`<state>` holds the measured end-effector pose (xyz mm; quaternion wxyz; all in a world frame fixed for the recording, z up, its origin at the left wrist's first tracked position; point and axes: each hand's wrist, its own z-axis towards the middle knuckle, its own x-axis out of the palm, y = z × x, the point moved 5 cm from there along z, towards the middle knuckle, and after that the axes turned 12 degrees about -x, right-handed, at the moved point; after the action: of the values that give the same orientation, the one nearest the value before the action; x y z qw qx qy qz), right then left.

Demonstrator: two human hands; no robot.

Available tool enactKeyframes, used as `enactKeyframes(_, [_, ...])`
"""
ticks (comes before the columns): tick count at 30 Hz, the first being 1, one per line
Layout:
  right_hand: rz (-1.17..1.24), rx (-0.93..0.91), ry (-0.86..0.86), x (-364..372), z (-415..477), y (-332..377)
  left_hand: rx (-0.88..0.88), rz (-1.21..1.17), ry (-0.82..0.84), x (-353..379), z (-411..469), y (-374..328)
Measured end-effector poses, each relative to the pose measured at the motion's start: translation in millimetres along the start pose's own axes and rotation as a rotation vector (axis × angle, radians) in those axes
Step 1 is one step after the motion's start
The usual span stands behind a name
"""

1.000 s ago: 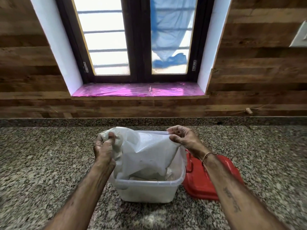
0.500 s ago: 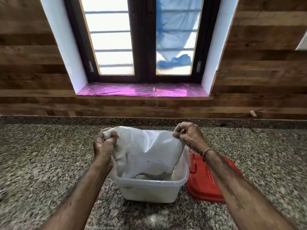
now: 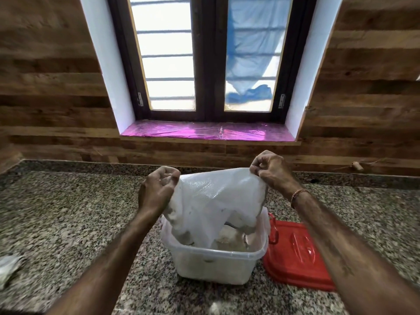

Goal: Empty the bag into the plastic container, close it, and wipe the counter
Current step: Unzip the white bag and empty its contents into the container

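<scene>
Bag (image 3: pixel 213 201) | corners pinched: left fingers (image 3: pixel 171 176), right fingers (image 3: pixel 256 167) — hangs into container (image 3: pixel 216 267)

Translucent plastic bag (image 3: pixel 218 201), glossy red lid (image 3: pixel 297 253), speckled polished granite counter (image 3: pixel 68 223).

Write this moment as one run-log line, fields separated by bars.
step: emptying bag | left hand: holds bag | right hand: pinches bag | container: open, under bag | lid: off, beside container
</scene>
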<state>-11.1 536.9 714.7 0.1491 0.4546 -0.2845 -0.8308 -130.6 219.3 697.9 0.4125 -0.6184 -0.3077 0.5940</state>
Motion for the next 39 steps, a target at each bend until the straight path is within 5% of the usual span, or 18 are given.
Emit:
enactKeyframes(6, [-0.065, -0.063, 0.015, 5.1, 3.9, 28.0, 0.246, 0.505, 0.132, 43.6, -17.9, -57.5])
enactKeyframes(12, [-0.090, -0.092, 0.011, 2.6, 6.5, 42.8, 0.287, 0.337, 0.074, 80.4, -26.0, -84.6])
enactKeyframes(18, [0.640, 0.018, -0.023, -3.2, -25.2, 16.7, 0.096, 0.061, 0.134, 72.7, 0.0, -69.6])
enactKeyframes(23, [0.769, 0.090, 0.043, 18.6, -51.5, 3.0, 0.052, -0.207, 0.265, 61.7, 10.9, -63.8])
enactKeyframes(39, [0.647, 0.048, -0.072, 27.1, -47.2, 3.0, 0.339, 0.108, 0.293, 102.7, -13.5, -160.8])
